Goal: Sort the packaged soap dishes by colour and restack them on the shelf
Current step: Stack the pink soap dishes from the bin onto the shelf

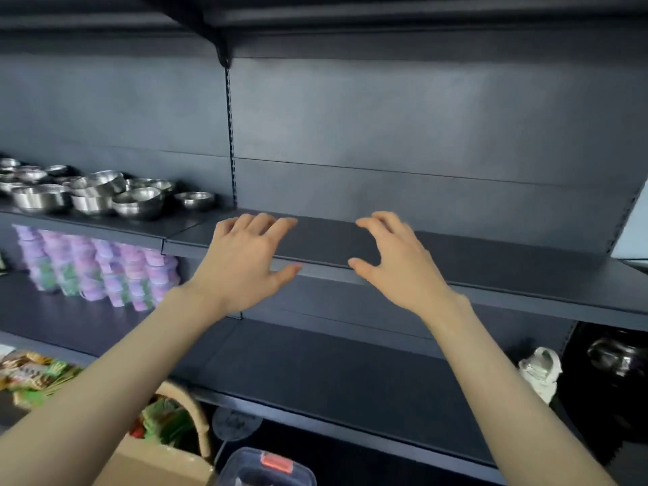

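My left hand (245, 264) and right hand (398, 263) were both raised side by side at the front edge of the upper shelf (508, 271), palms down, fingers spread and loosely curved, gripping nothing; a gap lay between the two thumbs. Whether my fingertips actually touched the dark board I could not tell, as they were a little blurred. The packaged soap dishes (98, 271) were not near either hand: they stood in stacked rows of purple, pink and green on the lower shelf (315, 373), in the bay to the left, below and to the left of my left hand and well apart from my right. Above them, on the left stretch of the upper level, sat a cluster of steel bowls (94, 196), some nested. Under my left forearm was a cardboard box (150, 466) with green packets in it, and just beside it a clear plastic container (270, 468) with a red clasp. Further left lay some colourful packets (33, 377). Far right, past my right forearm, were a crumpled white bag (540, 375) and a glossy black pot (617, 357).
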### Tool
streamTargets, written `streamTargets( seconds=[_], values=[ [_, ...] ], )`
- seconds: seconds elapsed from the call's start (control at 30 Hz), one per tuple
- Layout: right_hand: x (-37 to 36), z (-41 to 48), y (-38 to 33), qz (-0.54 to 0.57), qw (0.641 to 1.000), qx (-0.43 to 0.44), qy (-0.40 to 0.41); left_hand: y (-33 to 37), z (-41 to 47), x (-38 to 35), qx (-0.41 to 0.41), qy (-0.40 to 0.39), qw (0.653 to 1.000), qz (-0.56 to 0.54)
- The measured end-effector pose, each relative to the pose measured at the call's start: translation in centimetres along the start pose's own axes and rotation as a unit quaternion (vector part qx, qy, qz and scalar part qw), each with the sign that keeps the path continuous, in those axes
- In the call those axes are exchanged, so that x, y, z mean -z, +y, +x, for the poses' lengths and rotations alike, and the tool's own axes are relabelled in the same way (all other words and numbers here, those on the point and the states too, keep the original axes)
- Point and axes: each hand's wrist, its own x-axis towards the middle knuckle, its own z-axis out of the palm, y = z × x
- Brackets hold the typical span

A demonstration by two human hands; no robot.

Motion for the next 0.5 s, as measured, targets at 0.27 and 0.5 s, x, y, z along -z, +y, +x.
streamTargets(
  seconds=[0.27,0.5],
  values=[
    [-14.3,0.3,-4.0,0.010,0.990,-0.092,-0.104,-10.7,-5.4,-9.9,0.002,-0.099,0.993,-0.059],
    [-26.9,-2.8,-5.3,0.025,0.960,-0.175,-0.219,-15.4,-11.3,-20.9,0.005,-0.222,0.968,-0.120]
  ],
)
